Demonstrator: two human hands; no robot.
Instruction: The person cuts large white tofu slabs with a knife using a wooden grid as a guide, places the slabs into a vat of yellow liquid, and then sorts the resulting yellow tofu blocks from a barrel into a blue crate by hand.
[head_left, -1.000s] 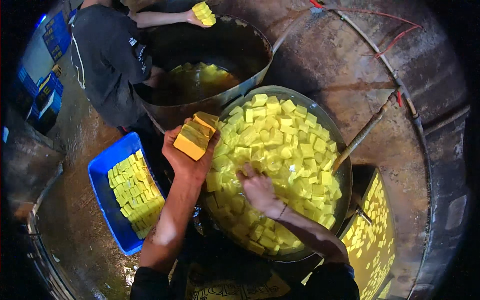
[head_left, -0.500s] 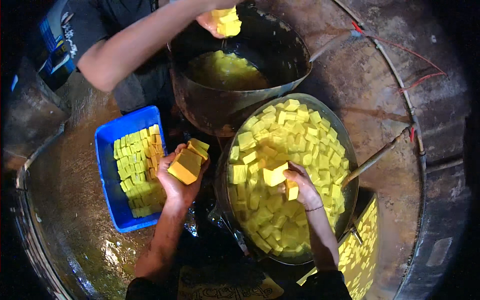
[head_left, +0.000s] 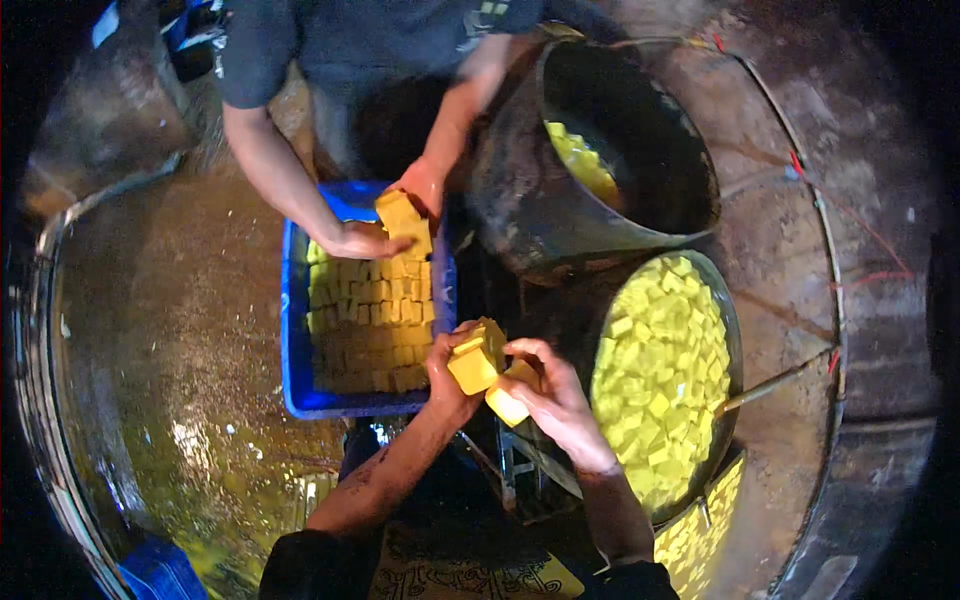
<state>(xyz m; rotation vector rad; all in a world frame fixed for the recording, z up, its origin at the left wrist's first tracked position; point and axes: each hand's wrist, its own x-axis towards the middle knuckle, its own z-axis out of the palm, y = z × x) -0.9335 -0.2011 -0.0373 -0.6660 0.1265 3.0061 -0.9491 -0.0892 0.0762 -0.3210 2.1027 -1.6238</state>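
Observation:
My left hand is wrapped around a small stack of yellow tofu blocks, just off the right front corner of the blue crate. Close beside it, my right hand grips more yellow tofu pieces between thumb and fingers; the exact number is hidden. The two handfuls nearly meet. Tofu blocks in tight rows line the crate. Over its far side, a co-worker's hands hold tofu blocks of their own.
On the right stands a round vat full of tofu cubes in liquid. Behind it a dark cauldron holds a few more. A stick rests against the vat's rim. Yellow pieces lie in a tray below it. Another blue container shows lower left.
My right hand has come out from over the vat to my left hand, carrying tofu. The co-worker's hands have moved from the cauldron to the crate. My view has shifted left.

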